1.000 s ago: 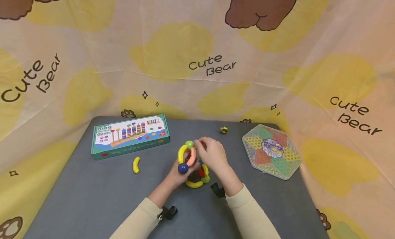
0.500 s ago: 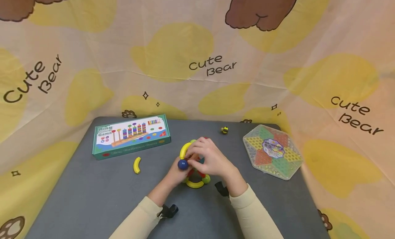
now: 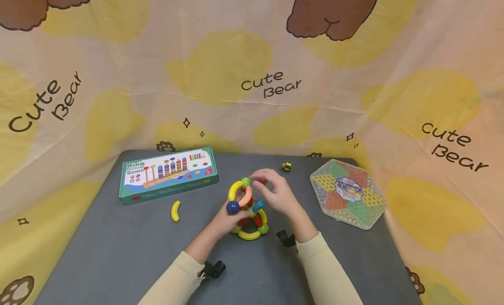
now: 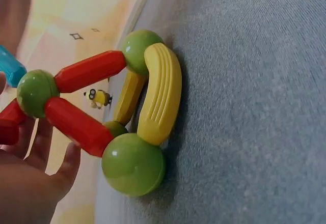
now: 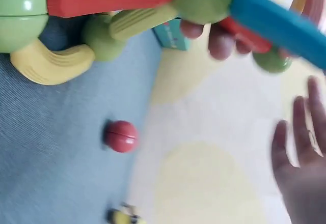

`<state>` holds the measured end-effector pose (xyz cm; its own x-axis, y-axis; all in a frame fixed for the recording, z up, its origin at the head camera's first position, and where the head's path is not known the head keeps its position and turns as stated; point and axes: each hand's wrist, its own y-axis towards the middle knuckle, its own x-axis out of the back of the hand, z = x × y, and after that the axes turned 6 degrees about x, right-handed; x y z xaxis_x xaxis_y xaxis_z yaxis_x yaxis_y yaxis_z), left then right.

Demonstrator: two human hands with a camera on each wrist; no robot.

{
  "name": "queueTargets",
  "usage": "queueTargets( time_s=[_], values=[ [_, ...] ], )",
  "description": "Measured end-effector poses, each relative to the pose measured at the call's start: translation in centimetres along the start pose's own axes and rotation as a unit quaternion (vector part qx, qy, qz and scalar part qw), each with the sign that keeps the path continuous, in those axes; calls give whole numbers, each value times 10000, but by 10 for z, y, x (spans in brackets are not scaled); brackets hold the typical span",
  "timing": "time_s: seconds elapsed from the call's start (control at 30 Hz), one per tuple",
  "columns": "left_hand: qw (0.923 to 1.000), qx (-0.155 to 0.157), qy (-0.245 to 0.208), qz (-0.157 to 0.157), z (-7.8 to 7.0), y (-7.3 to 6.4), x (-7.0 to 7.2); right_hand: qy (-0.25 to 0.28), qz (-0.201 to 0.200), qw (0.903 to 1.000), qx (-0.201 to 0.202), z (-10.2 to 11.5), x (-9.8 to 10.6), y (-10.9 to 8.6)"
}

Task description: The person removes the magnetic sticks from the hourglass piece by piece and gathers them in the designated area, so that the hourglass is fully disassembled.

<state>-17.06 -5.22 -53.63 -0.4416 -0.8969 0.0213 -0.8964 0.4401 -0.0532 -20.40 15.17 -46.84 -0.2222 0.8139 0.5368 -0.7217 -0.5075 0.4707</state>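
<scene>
My left hand [image 3: 224,219] grips the middle of a magnetic stick-and-ball construction [image 4: 84,127], its thumb in front and its fingers behind the red rods. The base has green balls [image 4: 133,164] and curved yellow rods [image 3: 249,236], and it rests on the table. On top, a curved yellow rod [image 3: 235,190] and a curved orange rod [image 3: 246,196] join a dark blue ball [image 3: 232,207] and a green ball [image 3: 246,182]. A blue rod [image 5: 280,25] sticks out to the right. My right hand [image 3: 275,193] stands beside the top with loosely bent fingers, holding nothing.
A red ball [image 5: 121,136] lies on the table behind the construction. A loose curved yellow rod [image 3: 175,211] lies to the left. The ring game box [image 3: 169,176] stands back left, a small yellow-black figure [image 3: 287,166] at the back, a hexagonal Chinese checkers case [image 3: 348,193] at right.
My right hand passed over the front of the construction's top half a second ago, then drew back to the right. My left hand keeps its grip on the construction.
</scene>
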Motion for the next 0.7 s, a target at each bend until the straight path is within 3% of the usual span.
queueTargets(
  time_s=[0.07, 0.17, 0.27, 0.37, 0.53, 0.7],
  values=[
    [9997, -51, -168, 146, -1, 0, 1, 604, 187, 9958, -666, -10, 0, 1],
    [9999, 27, -137, 32, -2, -1, 2, 1339, 698, 9793, -1345, -23, -2, 4],
    [9997, 103, 43, -194, -2, -1, 3, 1531, 842, 9729, -1514, -30, -4, 6],
    [9976, 129, 440, -510, -7, -3, 2, 1436, 637, 9760, -1505, -31, -4, 5],
    [9849, 372, 1150, -1238, -23, -12, 2, 1521, 427, 9763, -1481, -30, -3, 5],
    [9800, 457, 1393, -1342, -37, -18, 2, 1561, 418, 9733, -1631, -26, -5, 4]
  ],
)
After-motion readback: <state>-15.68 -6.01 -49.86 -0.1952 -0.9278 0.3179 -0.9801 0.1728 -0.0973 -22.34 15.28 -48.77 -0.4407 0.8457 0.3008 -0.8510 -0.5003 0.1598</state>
